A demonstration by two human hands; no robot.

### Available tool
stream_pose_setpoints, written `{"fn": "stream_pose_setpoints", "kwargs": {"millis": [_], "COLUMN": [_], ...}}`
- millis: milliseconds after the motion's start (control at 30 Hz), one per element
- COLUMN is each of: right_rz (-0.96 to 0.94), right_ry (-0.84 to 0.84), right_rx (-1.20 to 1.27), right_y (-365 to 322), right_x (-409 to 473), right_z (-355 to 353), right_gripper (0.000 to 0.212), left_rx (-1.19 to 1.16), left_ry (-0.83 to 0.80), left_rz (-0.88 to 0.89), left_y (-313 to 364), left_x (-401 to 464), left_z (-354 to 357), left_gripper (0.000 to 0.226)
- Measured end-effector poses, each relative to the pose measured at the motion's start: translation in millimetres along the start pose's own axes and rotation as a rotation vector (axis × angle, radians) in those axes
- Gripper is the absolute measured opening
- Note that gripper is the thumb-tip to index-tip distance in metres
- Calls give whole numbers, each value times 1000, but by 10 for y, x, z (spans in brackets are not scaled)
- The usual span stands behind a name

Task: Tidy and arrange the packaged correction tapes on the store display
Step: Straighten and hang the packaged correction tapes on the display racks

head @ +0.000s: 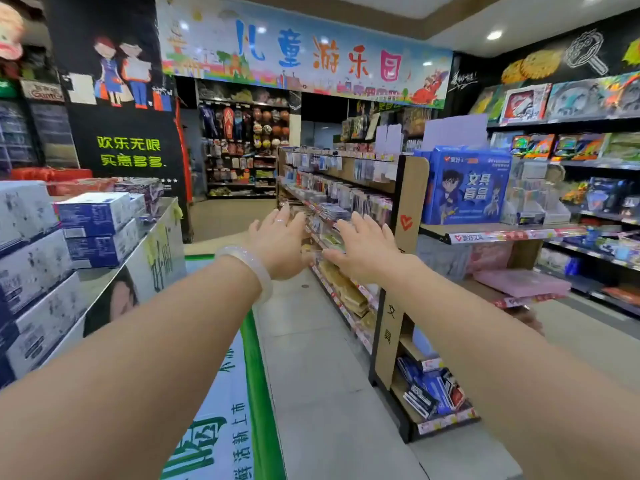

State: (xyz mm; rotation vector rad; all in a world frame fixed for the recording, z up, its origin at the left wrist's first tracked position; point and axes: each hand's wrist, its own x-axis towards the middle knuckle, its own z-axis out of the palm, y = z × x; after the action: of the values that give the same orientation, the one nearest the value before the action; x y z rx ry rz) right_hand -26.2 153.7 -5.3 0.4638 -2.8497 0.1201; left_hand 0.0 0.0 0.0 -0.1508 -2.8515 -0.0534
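Head view. The left hand [278, 242] and the right hand [363, 251] reach forward side by side, fingers straight and spread, holding nothing; both are raised in front of the stationery display shelf [410, 202], and contact with the goods cannot be confirmed. A pale bangle [249, 268] circles the left wrist. The packaged correction tapes [332, 214] appear to be the small flat packs on the shelf tiers just beyond the fingertips, at the near end of the row; the blur prevents telling them from neighbouring stationery with certainty.

Step in hand, as judged: an approach to the packs before any grasp. It is done well by bringing flat palms to the two ends of a row, squaring the packs together, then pushing them back evenly so that none tips forward off its tier.

Orientation: the row's long axis runs along the shelf, from near right to far left. The packs seem to face the aisle [311, 341]; individual tilt cannot be read.
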Motion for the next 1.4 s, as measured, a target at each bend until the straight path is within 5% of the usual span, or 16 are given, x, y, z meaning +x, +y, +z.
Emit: {"fn": "stream_pose_setpoints", "kwargs": {"millis": [600, 1033, 1400], "right_rz": [-79, 45, -48], "right_ry": [-54, -100, -112], "right_rx": [-50, -14, -51], "right_y": [-287, 693, 984], "right_x": [4749, 7910, 10954], "right_z": [1736, 2888, 3620], "right_gripper": [68, 70, 66], "left_rx": [77, 7, -6], "left_ry": [-89, -165, -177], "left_rz": [-68, 39, -13], "left_y": [-2180, -2977, -3931], "left_x": [4085, 7424, 10187], "left_z": [1614, 2851, 3574], "left_gripper": [72, 73, 70]}}
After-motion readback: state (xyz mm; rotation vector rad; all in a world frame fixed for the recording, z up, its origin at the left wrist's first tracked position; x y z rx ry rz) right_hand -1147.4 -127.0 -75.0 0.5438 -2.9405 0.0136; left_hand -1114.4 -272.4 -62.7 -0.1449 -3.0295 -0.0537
